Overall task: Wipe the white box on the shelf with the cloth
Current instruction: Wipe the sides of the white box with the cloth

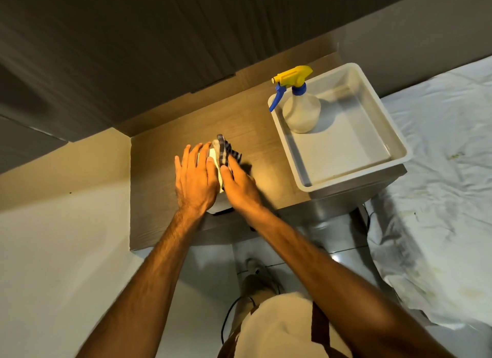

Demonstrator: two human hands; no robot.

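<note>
On the shelf [159,171], the left hand [195,180] rests flat, fingers spread, on the white box [214,155], while the right hand [241,184] presses the cloth [226,149] against it.

A single head-worn wide-angle camera looked steeply down and forward from close above the wooden shelf [165,197], which filled the middle. The person's forearms entered from the near edge; a wall closed the far side.

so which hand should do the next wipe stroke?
Right hand: it already presses the cloth on the white box. Left hand lies flat on the box, steadying it.
</note>
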